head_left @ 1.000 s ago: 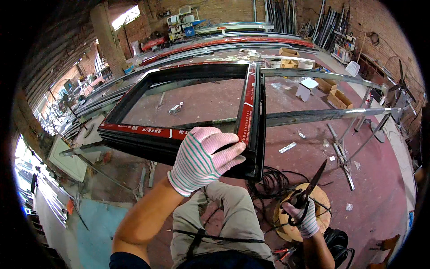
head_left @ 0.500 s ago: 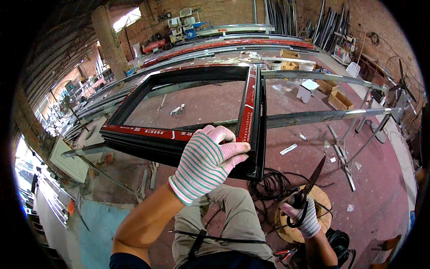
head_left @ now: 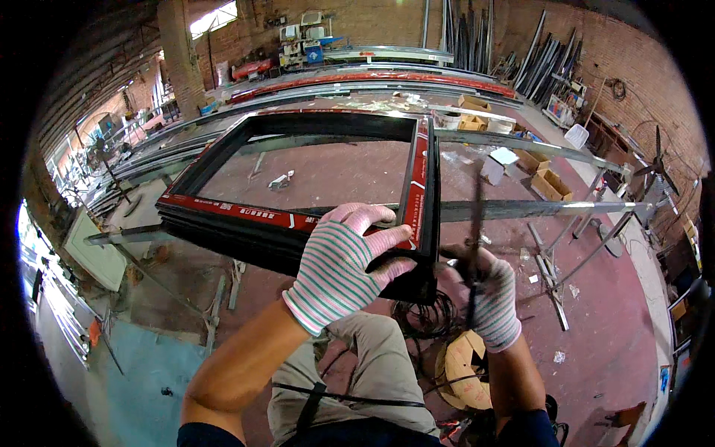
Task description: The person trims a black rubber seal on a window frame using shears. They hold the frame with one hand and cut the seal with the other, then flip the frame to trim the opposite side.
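The left hand (head_left: 339, 268) grips the black window frame's (head_left: 223, 153) near corner, while the right hand's (head_left: 488, 294) fingers close around upright scissors (head_left: 475, 223).

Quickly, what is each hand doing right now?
Left hand: closed on the frame corner.
Right hand: closed, holding scissors upright.

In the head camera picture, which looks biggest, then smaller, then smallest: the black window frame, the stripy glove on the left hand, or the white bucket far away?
1. black window frame
2. left hand in its stripy glove, though it sits nearest the camera, which makes it look bigger
3. white bucket, far off, so it looks tiny
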A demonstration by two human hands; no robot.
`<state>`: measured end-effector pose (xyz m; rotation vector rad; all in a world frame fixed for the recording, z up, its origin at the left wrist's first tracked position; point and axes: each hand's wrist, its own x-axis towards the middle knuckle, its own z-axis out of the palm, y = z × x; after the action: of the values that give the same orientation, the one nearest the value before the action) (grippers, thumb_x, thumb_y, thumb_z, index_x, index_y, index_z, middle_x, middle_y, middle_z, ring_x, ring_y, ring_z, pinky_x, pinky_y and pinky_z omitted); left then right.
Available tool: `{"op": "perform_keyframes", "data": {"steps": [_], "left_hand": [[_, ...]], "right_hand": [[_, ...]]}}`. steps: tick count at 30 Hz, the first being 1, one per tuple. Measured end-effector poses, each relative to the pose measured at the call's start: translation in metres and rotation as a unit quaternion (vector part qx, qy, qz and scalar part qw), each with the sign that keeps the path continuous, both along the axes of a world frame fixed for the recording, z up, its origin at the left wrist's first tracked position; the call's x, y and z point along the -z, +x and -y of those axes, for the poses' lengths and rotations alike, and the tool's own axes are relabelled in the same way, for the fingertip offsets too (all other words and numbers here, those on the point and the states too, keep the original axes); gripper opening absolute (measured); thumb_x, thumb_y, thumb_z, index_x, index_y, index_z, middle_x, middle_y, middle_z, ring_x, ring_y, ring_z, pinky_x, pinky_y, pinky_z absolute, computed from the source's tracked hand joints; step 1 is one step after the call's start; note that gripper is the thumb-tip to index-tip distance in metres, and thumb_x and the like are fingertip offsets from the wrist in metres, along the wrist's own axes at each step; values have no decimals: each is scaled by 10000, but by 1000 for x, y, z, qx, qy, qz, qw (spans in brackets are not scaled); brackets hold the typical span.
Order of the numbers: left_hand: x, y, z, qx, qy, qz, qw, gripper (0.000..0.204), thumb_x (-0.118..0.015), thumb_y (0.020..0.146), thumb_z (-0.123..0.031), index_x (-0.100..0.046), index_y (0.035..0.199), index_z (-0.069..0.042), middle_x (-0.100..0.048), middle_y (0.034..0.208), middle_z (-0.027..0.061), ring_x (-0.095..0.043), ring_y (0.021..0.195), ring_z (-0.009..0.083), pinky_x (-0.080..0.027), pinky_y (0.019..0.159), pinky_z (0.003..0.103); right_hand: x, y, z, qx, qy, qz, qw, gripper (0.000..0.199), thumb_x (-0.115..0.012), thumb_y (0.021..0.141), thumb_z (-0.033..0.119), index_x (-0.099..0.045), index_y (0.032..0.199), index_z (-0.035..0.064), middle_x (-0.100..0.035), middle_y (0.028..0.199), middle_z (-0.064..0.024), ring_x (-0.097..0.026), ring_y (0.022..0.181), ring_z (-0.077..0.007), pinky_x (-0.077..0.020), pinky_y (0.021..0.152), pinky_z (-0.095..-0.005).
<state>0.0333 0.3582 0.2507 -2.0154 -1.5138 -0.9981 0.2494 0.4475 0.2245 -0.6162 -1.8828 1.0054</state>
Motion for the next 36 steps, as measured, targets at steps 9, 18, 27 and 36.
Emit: {"op": "perform_keyframes", "data": {"steps": [9, 18, 27, 36], "left_hand": [[4, -1, -1, 13, 14, -16, 1000, 406, -859, 741, -238, -754, 1124, -154, -662, 1123, 67, -648, 1049, 305, -527, 915, 449], [1, 3, -1, 34, -10, 44, 998, 276, -829, 772, -163, -777, 1043, -158, -688, 1109, 74, -643, 1062, 303, -516, 949, 451], [-29, 1, 0, 110, -152, 207, 960, 173, -751, 908, -170, -737, 1000, -24, -732, 937, 117, -681, 932, 263, -520, 913, 389], [-30, -8, -11, 174, -292, 337, 878, 183, -701, 973, -154, -706, 1065, 4, -752, 978, 75, -678, 918, 133, -541, 872, 302]], "right_hand": [[12, -16, -3, -11, 65, -11, 998, 179, -778, 889, 94, -691, 1006, -11, -686, 744, -73, -576, 657, -88, -495, 589, -266], [-9, -14, 16, -31, -124, -32, 991, 152, -748, 915, 29, -706, 1060, 12, -722, 898, -21, -631, 813, -66, -537, 735, -256], [-2, 23, -4, -109, -185, -58, 975, 337, -799, 916, 315, -707, 1007, 3, -712, 874, -13, -623, 767, -93, -520, 702, -282], [-4, 64, -2, -168, -91, 222, 956, 788, -573, 916, 758, -640, 1052, -15, -635, 902, -37, -568, 841, -131, -491, 759, -305]]}}
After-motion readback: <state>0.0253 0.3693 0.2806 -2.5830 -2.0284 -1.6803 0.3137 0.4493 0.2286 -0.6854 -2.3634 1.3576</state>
